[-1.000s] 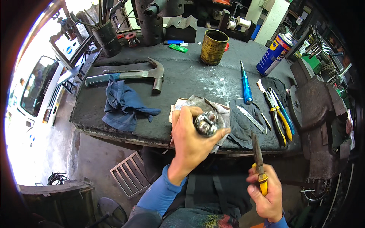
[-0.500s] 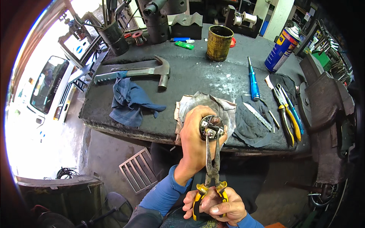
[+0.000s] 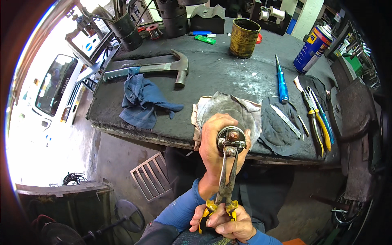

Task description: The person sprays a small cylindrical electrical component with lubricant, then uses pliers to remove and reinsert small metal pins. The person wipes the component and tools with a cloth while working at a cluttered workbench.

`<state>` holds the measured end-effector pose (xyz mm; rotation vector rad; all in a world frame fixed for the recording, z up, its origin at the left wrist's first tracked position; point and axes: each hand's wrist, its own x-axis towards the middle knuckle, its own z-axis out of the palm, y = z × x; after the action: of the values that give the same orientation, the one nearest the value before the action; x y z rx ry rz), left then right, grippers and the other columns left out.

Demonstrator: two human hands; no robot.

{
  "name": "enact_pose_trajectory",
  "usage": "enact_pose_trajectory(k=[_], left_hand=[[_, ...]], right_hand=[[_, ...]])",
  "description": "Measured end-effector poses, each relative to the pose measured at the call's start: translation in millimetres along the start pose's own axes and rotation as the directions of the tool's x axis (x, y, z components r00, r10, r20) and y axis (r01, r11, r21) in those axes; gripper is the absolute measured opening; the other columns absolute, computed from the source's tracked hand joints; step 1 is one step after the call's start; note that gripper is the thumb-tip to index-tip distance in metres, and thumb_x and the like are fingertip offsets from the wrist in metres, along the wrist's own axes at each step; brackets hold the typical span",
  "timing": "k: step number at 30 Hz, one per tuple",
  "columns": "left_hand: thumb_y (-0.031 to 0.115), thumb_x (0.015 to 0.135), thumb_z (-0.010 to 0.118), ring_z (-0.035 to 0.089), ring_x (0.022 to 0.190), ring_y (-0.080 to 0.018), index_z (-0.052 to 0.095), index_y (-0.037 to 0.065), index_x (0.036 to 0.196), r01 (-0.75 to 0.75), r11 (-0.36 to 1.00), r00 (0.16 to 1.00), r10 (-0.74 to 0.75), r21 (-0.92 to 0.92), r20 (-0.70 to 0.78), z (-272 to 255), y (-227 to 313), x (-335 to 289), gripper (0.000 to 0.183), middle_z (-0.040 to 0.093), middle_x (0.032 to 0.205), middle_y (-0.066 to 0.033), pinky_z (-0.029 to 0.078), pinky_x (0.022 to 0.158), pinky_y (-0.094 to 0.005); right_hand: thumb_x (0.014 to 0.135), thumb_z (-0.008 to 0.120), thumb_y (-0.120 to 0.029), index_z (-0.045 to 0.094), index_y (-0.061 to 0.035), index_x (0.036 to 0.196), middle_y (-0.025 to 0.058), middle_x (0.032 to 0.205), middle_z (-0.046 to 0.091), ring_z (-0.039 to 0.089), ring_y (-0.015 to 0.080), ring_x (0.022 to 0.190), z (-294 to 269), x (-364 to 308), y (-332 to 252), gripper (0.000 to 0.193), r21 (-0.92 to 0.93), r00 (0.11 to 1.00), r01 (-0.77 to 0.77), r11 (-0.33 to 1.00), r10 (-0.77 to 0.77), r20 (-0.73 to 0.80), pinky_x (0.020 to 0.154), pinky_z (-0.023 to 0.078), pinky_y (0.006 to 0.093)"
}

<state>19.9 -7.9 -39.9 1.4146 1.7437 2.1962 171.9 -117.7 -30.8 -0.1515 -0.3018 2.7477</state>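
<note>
My left hand (image 3: 212, 145) is wrapped round a cylindrical black part, its round end face (image 3: 231, 138) turned up, with metal bolt heads on it. Needle-nose pliers (image 3: 223, 195) with yellow and black handles are held from below by my right hand (image 3: 237, 225), fingers around the grips. The jaws are slightly apart, their tips at the lowest bolt (image 3: 231, 152) on the part; whether they grip it I cannot tell. Under and behind my left hand, a grey, stained cloth (image 3: 228, 105) lies at the bench's front edge.
On the dark bench (image 3: 163, 100) lie a claw hammer (image 3: 157, 68), a blue rag (image 3: 143, 102), a blue screwdriver (image 3: 281, 83) and yellow-handled pliers (image 3: 313, 118). A grimy can (image 3: 244, 38) and a blue spray can (image 3: 312, 50) stand farther back. A vise-like dark metal block (image 3: 353, 106) borders the right side.
The pliers' handles have swung a little to the left, with the tips still at the lowest bolt. The part has turned slightly in my left hand's grip. The whole view has shifted a little.
</note>
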Motion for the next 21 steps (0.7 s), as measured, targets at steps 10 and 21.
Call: enact_pose_trajectory(k=[10, 21], left_hand=[[-0.001, 0.075, 0.092, 0.068, 0.107, -0.0313, 0.065, 0.003, 0.113, -0.025, 0.999, 0.994, 0.02, -0.042, -0.112, 5, -1, -5, 0.046, 0.07, 0.109, -0.012, 0.054, 0.098, -0.0408], [-0.002, 0.075, 0.092, 0.066, 0.108, -0.0321, 0.065, 0.003, 0.114, -0.035, 0.999, 0.99, 0.034, -0.003, -0.14, 4, 2, -6, 0.048, 0.069, 0.109, -0.0122, 0.053, 0.098, -0.0414]], right_hand=[[0.084, 0.072, 0.004, 0.074, 0.0035, 0.109, 0.0331, 0.132, 0.059, 0.064, 0.0491, 0.124, 13, 3, -1, 0.025, -0.09, 0.984, -0.016, 0.996, -0.001, -0.181, 0.11, 0.051, 0.07], [0.087, 0.069, 0.006, 0.072, 0.0062, 0.115, 0.0298, 0.136, 0.059, 0.064, 0.043, 0.125, 7, 3, 10, 0.028, -0.071, 0.992, 0.052, 0.996, -0.06, -0.114, 0.108, 0.053, 0.061]])
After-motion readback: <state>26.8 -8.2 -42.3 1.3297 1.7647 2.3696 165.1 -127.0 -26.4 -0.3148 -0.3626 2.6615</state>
